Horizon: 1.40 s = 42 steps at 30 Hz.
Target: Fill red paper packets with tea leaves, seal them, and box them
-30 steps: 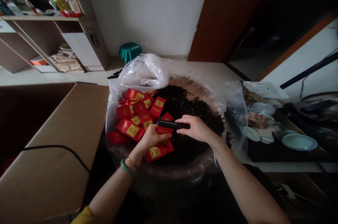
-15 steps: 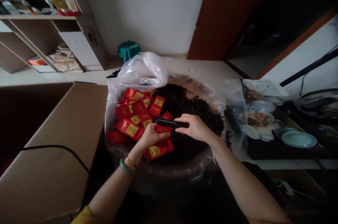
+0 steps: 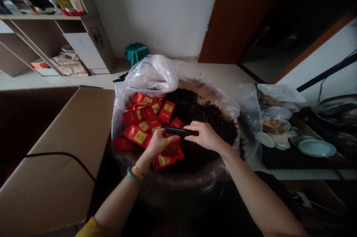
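My right hand (image 3: 202, 134) grips the right part of a slim black bar-shaped tool (image 3: 177, 131), which looks like a handheld bag sealer. Fingers of my left hand (image 3: 159, 142) close on a red packet (image 3: 171, 148) right below the tool's left end; the packet's upper edge is hidden at the tool. Around my left hand lie several red packets (image 3: 138, 136) with gold square labels. They rest on dark loose tea leaves (image 3: 206, 118) in a wide round basket (image 3: 214, 93) lined with a clear plastic bag (image 3: 156, 69).
A large open cardboard box (image 3: 64, 147) stands at the left, with a black cord (image 3: 64, 154) across its flap. At the right, a low table holds a pale dish (image 3: 317, 147) and clear containers (image 3: 275, 121). Behind are a shelf unit (image 3: 92, 39), a green-covered bin (image 3: 136, 53) and a brown door (image 3: 223, 25).
Both hands stay almost in place. The black tool has tipped slightly and shifted a little left; the view has moved marginally.
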Each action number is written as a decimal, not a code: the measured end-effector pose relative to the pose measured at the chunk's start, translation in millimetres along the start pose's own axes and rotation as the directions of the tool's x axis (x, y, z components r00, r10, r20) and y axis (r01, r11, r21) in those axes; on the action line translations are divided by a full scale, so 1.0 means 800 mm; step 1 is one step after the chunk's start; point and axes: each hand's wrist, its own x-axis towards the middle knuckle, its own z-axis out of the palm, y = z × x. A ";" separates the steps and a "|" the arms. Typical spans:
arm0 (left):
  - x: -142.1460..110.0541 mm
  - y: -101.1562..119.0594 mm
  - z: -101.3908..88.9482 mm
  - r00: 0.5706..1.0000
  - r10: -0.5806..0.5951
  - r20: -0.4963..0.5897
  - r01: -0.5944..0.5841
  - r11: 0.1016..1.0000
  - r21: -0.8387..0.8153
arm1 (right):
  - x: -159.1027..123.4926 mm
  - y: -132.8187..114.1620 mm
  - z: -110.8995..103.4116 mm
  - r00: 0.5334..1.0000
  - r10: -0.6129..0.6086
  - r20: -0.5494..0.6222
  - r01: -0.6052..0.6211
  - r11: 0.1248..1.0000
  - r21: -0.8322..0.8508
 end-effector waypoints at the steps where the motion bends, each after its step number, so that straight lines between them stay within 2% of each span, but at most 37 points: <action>1: 0.000 0.000 0.000 1.000 -0.002 -0.001 0.002 1.000 0.001 | 0.000 0.000 0.001 1.000 0.001 0.000 -0.001 1.000 -0.002; 7: -0.001 -0.001 0.001 0.997 -0.075 -0.030 0.074 0.997 -0.031 | 0.004 0.008 0.000 1.000 0.025 0.003 -0.025 0.999 0.039; 10: -0.003 0.000 0.002 0.989 -0.124 -0.075 0.119 0.991 -0.061 | 0.009 0.024 -0.004 0.990 0.088 -0.107 -0.081 0.995 0.066; 14: -0.004 0.005 0.002 0.984 -0.094 -0.149 0.078 0.991 -0.106 | 0.015 0.063 -0.003 0.944 0.161 -0.287 -0.175 0.984 -0.024; 18: -0.003 0.007 0.003 0.983 -0.070 -0.168 0.053 0.993 -0.102 | 0.023 0.106 0.013 0.915 0.207 -0.346 -0.262 0.958 -0.120; 20: -0.003 0.007 0.004 0.984 -0.064 -0.164 0.048 0.994 -0.096 | 0.027 0.115 0.020 0.904 0.208 -0.373 -0.269 0.956 -0.119; 22: -0.002 0.005 0.004 0.986 -0.045 -0.158 0.034 0.997 -0.071 | 0.030 0.108 0.026 0.897 0.185 -0.402 -0.233 0.969 -0.075; 24: -0.001 0.002 0.003 0.989 -0.012 -0.146 0.008 1.000 -0.024 | 0.030 0.086 0.031 0.905 0.150 -0.399 -0.151 0.988 0.029; 27: 0.001 -0.006 0.003 0.992 0.040 -0.119 -0.033 0.998 0.058 | 0.025 0.039 0.039 0.955 0.091 -0.281 -0.028 0.975 0.220; 30: 0.002 -0.014 0.003 0.995 0.056 -0.084 -0.045 0.991 0.129 | 0.018 0.003 0.044 0.978 0.030 -0.206 0.025 0.966 0.259; 35: 0.003 -0.014 0.002 0.999 0.030 -0.020 -0.027 0.987 0.158 | 0.013 -0.008 0.045 0.967 0.051 -0.248 0.013 0.968 0.251; 37: 0.004 -0.012 0.000 0.999 0.037 -0.023 -0.033 0.988 0.150 | 0.014 -0.003 0.044 0.968 0.112 -0.226 -0.038 0.950 0.309; 38: 0.004 -0.011 -0.003 0.998 0.042 -0.054 -0.034 0.991 0.132 | 0.016 0.000 0.044 0.967 0.161 -0.199 -0.079 0.928 0.365; 40: 0.007 -0.008 -0.010 0.980 0.036 -0.196 -0.027 0.998 0.049 | 0.019 0.007 0.045 0.956 0.260 -0.137 -0.162 0.855 0.492; 42: 0.011 -0.004 -0.019 0.919 0.018 -0.394 -0.061 0.993 -0.096 | 0.022 0.015 0.046 0.942 0.326 -0.085 -0.226 0.798 0.558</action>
